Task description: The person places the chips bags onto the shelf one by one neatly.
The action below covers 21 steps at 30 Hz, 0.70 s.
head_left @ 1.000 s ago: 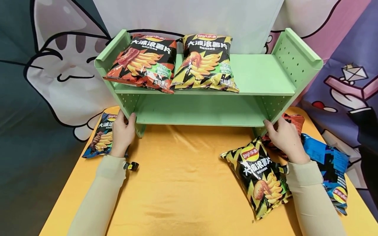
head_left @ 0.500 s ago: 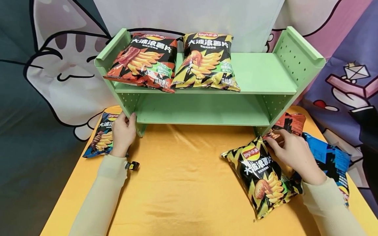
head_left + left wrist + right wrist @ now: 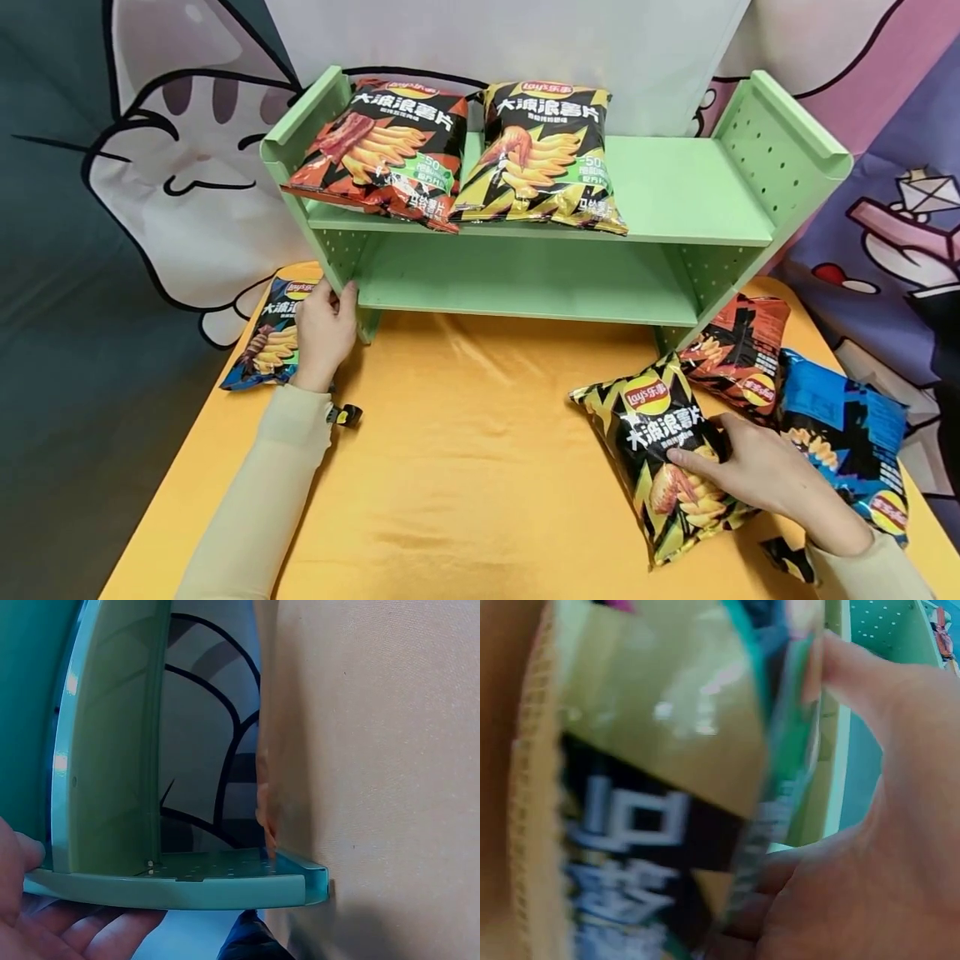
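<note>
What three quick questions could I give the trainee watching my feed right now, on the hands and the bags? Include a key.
1. Multiple choice: what is the left hand gripping?
A) a blue bag
B) the rack's left side panel
C) the table's edge
2. True or false: the right hand is holding a blue bag.
3. Count: how many bags sit on the upper shelf, and what colours are they?

Key:
1. B.
2. False; it holds a black-and-gold bag, thumb across the front.
3. Two: a red bag and another black-and-gold one.
</note>
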Each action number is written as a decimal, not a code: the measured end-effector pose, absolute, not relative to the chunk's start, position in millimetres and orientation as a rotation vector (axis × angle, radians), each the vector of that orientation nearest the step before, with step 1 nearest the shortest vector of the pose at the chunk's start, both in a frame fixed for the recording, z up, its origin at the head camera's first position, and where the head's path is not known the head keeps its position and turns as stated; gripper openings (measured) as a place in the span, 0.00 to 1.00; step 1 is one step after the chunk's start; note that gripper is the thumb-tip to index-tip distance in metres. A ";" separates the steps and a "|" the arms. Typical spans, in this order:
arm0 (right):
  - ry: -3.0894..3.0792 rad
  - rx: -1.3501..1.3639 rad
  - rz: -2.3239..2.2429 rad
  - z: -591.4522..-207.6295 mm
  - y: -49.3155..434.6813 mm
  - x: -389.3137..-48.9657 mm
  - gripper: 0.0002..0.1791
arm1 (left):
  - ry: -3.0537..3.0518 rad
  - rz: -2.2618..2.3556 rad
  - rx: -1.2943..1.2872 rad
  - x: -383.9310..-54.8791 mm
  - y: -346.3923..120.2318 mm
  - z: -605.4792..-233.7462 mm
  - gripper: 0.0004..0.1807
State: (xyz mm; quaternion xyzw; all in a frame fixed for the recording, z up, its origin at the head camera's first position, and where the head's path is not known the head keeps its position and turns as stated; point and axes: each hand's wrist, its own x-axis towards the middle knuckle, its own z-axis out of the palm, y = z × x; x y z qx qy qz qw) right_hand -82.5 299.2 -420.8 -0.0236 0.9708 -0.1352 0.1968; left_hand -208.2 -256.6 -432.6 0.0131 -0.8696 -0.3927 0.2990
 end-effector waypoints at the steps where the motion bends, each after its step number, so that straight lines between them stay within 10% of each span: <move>1: 2.707 -0.064 -0.372 -421.7 299.1 -82.4 0.63 | -2.310 -1.042 0.034 -208.5 -256.6 -432.3 0.18; 21: 2.831 -0.150 -0.572 -430.1 278.4 -81.5 0.57 | -2.309 -1.024 0.051 -209.5 -255.2 -432.7 0.19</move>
